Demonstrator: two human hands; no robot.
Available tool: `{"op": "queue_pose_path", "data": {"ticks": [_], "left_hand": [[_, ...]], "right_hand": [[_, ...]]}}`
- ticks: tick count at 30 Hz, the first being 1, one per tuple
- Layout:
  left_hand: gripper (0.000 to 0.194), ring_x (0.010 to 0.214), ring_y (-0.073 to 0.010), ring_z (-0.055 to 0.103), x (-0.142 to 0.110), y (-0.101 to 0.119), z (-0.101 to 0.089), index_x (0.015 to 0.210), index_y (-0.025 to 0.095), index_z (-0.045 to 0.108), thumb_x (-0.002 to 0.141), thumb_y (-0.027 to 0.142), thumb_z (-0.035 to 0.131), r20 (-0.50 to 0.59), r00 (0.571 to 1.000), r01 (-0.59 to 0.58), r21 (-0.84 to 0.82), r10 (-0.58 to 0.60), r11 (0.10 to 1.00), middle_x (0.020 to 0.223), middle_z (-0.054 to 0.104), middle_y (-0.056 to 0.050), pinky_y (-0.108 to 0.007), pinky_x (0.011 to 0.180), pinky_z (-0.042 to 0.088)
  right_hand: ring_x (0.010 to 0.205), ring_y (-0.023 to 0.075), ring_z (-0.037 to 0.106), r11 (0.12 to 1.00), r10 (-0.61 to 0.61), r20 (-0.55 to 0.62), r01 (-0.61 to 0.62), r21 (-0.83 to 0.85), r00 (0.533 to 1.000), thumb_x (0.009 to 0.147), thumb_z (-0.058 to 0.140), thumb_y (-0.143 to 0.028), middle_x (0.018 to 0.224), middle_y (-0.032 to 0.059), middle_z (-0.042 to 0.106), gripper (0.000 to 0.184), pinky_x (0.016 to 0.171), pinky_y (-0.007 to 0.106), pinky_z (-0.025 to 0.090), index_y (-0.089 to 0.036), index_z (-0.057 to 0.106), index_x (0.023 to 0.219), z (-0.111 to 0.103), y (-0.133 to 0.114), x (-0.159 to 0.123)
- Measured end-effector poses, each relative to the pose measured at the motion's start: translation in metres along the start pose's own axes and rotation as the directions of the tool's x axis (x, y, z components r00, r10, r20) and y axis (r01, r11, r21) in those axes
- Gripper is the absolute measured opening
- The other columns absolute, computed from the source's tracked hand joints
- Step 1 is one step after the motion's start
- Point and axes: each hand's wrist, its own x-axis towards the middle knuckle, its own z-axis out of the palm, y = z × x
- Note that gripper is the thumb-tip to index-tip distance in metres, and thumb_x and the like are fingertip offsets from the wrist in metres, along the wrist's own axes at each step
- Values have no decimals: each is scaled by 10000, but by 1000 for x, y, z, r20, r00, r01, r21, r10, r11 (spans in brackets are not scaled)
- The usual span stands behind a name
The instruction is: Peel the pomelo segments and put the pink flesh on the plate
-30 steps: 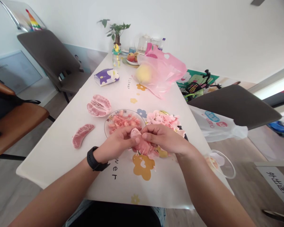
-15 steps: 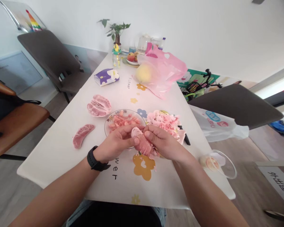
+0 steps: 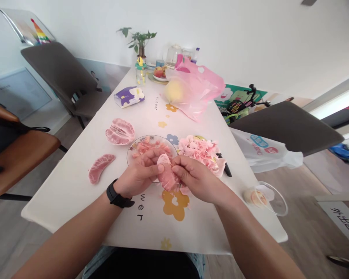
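Note:
Between both hands, over the near edge of a plate, is a pink pomelo segment (image 3: 167, 178). My left hand (image 3: 142, 170), with a black watch at the wrist, grips its left side between thumb and fingers. My right hand (image 3: 194, 176) pinches its right edge, where thin membrane hangs loose. Below the fingers, the plate (image 3: 130, 149) holds several peeled pieces of pink pulp (image 3: 149, 147). Right of it lies a heap of pale pink membrane scraps (image 3: 199, 149). To the left rest a whole segment (image 3: 101, 168) and a larger pomelo chunk (image 3: 120, 131).
A black handle (image 3: 227, 169) sticks out by the scraps. Farther back are a tissue pack (image 3: 129, 97), a pink plastic bag (image 3: 202, 83) with a yellow round fruit (image 3: 174, 92), and a lidded jar (image 3: 140, 73). A clear container (image 3: 272, 199) stands at the right edge; chairs flank the table.
My right thumb and fingers have shifted along the segment's right edge, and the segment has turned a little more upright. The whole view has shifted slightly.

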Motion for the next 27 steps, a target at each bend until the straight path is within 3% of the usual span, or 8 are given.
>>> {"op": "queue_pose_path", "data": {"ticks": [5,9,13,18,22,24,27], "left_hand": [[310,829,-129,685,1,-2,1,1101,214,781,814,225,899,-48,999,-1,3,1,1000,966,734,-30,-231,739,558],[326,871,-136,707,2,-4,1,1102,209,784,802,218,909,-78,997,9,-21,-11,1000,997,753,-32,-235,763,571],[344,927,-153,731,3,-7,0,1116,236,793,795,181,907,-77,997,-24,-67,19,997,1041,779,-29,-263,820,590],[300,920,-158,739,4,-8,-1,1082,250,810,807,165,894,-11,998,-57,-72,56,996,1010,790,-17,-300,853,599],[300,1014,-186,750,3,-7,-3,1099,278,817,822,183,885,41,996,-73,-51,75,996,1078,800,-21,-342,915,600],[318,1033,-211,746,2,-6,-4,1143,291,806,839,228,876,17,998,-68,-12,68,998,1129,793,-33,-384,922,602],[408,1087,-252,729,2,-7,-5,1284,311,748,887,346,840,-106,993,-46,86,55,995,1317,741,-68,-428,920,599]], "right_hand": [[879,200,637,981,-22,4,22,-194,1000,1067,437,-263,972,42,708,219,781,337,463,-232,636,984,-4,-5,1],[755,184,589,973,-43,-63,27,-228,997,1057,425,-273,788,11,637,294,714,325,433,-232,568,803,2,-1,4],[724,176,594,995,66,-111,-73,-61,992,1040,442,-276,785,1,660,268,674,311,435,-234,609,834,9,-2,7],[677,169,599,957,212,-50,-197,212,976,1047,491,-387,787,3,685,277,620,296,447,-237,677,905,11,-2,10],[559,150,513,906,273,19,-264,330,962,1050,490,-441,675,-20,625,292,541,286,391,-230,655,931,11,0,10],[566,149,513,926,260,-44,-236,293,965,1055,477,-425,685,-23,626,280,558,291,405,-234,636,928,12,0,9],[692,174,588,991,131,-238,-118,68,962,1071,448,-396,776,3,659,294,663,316,459,-237,591,870,17,-2,7]]}}
